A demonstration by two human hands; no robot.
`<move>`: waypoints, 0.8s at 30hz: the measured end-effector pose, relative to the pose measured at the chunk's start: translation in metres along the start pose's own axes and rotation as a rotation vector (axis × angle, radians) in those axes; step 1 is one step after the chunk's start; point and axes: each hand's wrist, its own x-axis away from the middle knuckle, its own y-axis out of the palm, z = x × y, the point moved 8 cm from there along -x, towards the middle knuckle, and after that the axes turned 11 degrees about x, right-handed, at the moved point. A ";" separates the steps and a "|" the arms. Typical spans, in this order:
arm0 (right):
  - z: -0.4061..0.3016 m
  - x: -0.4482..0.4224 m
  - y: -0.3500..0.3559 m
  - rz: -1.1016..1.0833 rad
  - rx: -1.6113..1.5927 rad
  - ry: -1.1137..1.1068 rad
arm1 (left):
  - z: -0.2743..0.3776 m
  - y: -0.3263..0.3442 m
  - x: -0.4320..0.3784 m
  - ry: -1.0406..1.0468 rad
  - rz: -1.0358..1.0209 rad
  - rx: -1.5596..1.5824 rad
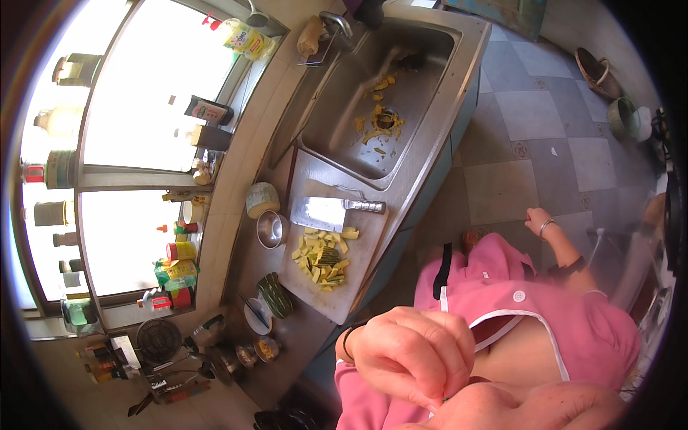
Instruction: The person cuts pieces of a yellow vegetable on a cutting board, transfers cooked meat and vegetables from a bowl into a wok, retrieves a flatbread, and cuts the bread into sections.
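Note:
My left hand (414, 352), a dark band on its wrist, is raised close to my chin. Its fingers pinch a tiny green item (444, 400), too hidden to identify. Off to the right, my right hand (535, 220) hangs with curled fingers over the floor, a silver bangle above it. To the left, a steel cleaver (320, 213) lies flat on a pale cutting board (352, 298). Below its blade on the board sits a pile of cut green-skinned squash (317, 260). A striped squash piece (275, 295) and a grey-green gourd piece (262, 199) stand beside the board.
Yellow scraps (384, 123) lie around the drain of the steel sink (344, 137). A steel bowl (271, 229) and a white dish (258, 316) with chopsticks stand on the counter. Bottles line the windowsill. A basket (596, 75) rests by the far wall.

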 end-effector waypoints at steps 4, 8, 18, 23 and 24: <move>0.000 -0.020 -0.021 -0.013 0.031 -0.030 | 0.002 -0.015 -0.029 0.128 -0.006 -0.167; -0.021 -0.059 -0.068 0.022 -0.008 -0.056 | 0.016 -0.045 -0.055 0.096 -0.043 -0.274; -0.162 -0.196 -0.300 0.263 -0.056 -0.456 | 0.020 -0.308 -0.065 0.052 0.831 -0.197; -0.243 -0.284 -0.391 0.227 -0.371 -0.535 | 0.000 -0.429 -0.047 0.051 1.127 0.250; -0.259 -0.302 -0.407 0.277 -0.377 -0.563 | -0.001 -0.444 -0.046 0.066 1.142 0.255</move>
